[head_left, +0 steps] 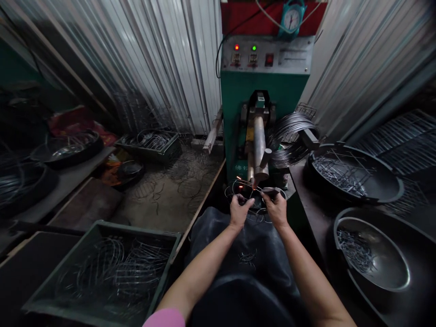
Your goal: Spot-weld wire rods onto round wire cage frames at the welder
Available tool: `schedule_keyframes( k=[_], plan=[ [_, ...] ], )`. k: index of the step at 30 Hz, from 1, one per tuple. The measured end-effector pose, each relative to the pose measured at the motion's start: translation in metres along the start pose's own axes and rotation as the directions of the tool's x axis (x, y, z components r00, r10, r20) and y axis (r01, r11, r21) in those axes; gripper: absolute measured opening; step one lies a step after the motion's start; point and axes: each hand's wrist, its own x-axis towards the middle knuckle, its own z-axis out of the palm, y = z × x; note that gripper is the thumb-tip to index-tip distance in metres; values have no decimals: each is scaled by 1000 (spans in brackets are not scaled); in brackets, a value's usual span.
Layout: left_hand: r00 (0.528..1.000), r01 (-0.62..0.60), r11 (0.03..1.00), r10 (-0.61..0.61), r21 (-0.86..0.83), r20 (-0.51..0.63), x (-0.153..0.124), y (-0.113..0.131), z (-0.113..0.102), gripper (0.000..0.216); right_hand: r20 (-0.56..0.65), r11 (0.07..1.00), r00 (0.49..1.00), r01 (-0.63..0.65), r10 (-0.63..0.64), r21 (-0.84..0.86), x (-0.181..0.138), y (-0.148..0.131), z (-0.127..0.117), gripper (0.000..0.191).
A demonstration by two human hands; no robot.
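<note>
My left hand pinches the near left side of a round wire frame. On the opposite side, my right hand is closed on the same frame, its fingers close under the electrode tip. A green spot welder stands straight ahead, its thick metal electrode arm reaching toward me. Where the wire meets the tip there is an orange glow, and small sparks fly off to the left. Short wire pieces lie on the dark apron over my lap. My fingertips are partly hidden.
A wire coil sits right of the welder. Two dark pans on the right bench hold short wires. At lower left, a green crate contains wire frames; another crate stands farther back. Loose wire pieces litter the floor.
</note>
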Motion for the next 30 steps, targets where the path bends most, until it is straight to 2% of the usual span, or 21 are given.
schedule_keyframes(
  k=[2, 5, 8, 10, 13, 18, 21, 24, 27, 30],
  plan=[
    [999, 32, 999, -32, -27, 1, -1, 4, 0, 33, -4, 998, 999, -42, 42, 52, -3, 1, -5, 26],
    [997, 75, 995, -75, -68, -2, -4, 10, 1, 33, -79, 984, 988, -120, 131, 131, -13, 6, -18, 29],
    [997, 72, 995, -72, -68, 9, -7, 12, 2, 34, -151, 969, 969, -168, 197, 181, -22, 17, -28, 28],
    [998, 60, 996, -61, -71, -6, -8, 11, 1, 35, -154, 957, 965, -174, 213, 232, -23, 23, -29, 28],
    [998, 48, 990, -54, -135, -44, -9, 10, -4, 36, -106, 949, 978, -142, 178, 280, -21, 22, -23, 26],
    [987, 85, 954, -119, -288, -105, -11, 4, -12, 36, 45, 986, 999, -3, -5, 167, -17, 5, -8, 21],
    [980, 92, 960, -135, -265, -147, -11, -2, -16, 36, 99, 996, 993, 53, -59, 68, -16, 1, -4, 19],
    [980, 49, 980, -86, -195, -182, -9, -7, -20, 36, 112, 995, 990, 96, -91, -37, -15, 2, 0, 19],
    [983, 26, 975, -65, -220, -169, -6, -9, -24, 37, 108, 999, 994, 27, -31, 35, -13, 3, 3, 22],
    [981, 87, 952, -134, -293, -141, -4, -7, -25, 39, 70, 977, 993, -102, 90, 188, -12, 4, 1, 27]
  ],
)
